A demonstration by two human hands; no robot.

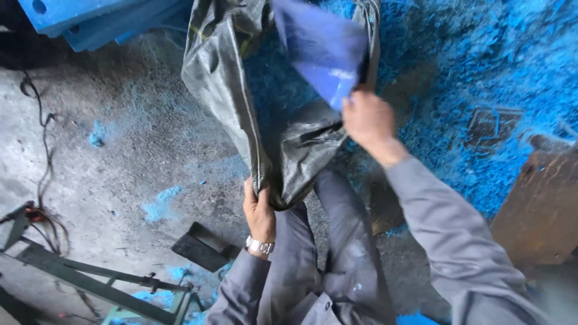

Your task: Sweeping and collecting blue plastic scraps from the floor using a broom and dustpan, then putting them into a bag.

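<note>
The left hand (259,213) clenches the lower edge of a dark woven sack (241,90), which hangs open in front of the person's legs. The right hand (368,120) grasps a flat blue piece (322,45) at the sack's mouth. Blue plastic shreds (481,66) cover the floor (120,132) to the right, beside a rusty brown plate (542,204). To the left lie a metal frame (90,277), a thin cable (43,138) and blue slabs (90,18).
</note>
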